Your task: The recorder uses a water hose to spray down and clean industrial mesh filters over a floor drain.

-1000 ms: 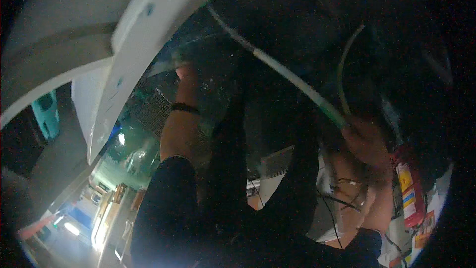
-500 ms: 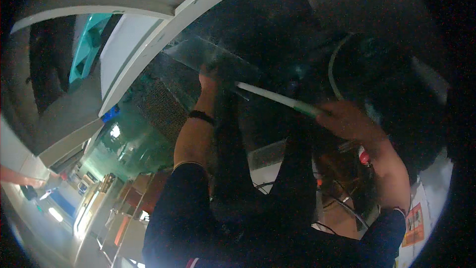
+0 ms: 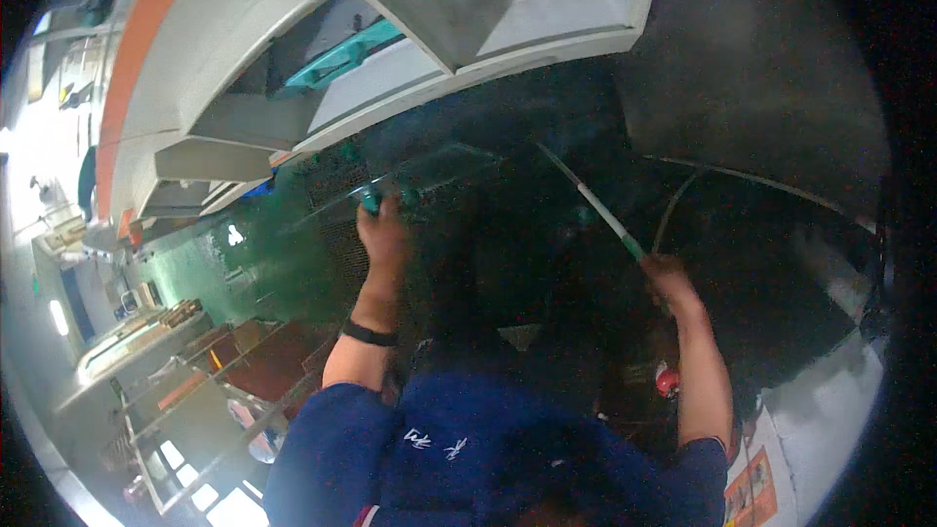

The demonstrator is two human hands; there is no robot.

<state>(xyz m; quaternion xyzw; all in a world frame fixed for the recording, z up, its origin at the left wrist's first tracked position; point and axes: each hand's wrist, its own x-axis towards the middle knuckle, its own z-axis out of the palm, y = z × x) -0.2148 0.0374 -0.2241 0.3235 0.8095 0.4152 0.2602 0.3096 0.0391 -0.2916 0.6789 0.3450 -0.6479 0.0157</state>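
Note:
My right hand (image 3: 672, 283) is closed round the green end of a long thin stick (image 3: 607, 220). Past its white middle, the stick runs to a narrow, dull tip pointing up and left. My left hand (image 3: 383, 234) is raised over the dark area, its fingers curled by a small teal rounded thing (image 3: 371, 199). That thing seems to be in its grip, but blur and dim light hide its kind. Close beyond my left hand shows the pale edge of a flat, see-through sheet (image 3: 459, 148).
A pale open-fronted cabinet (image 3: 547, 51) with a teal piece (image 3: 344, 57) inside curves across the far side. On the right a curved hose-like line (image 3: 673, 200) shows. A red and white round object (image 3: 667, 380) is near my right forearm. Racks (image 3: 210, 371) stand at left.
My view has swung, bringing more of the cabinet in. The stick has turned from pointing at my left hand to pointing up and away from it. My left hand now shows by the teal thing.

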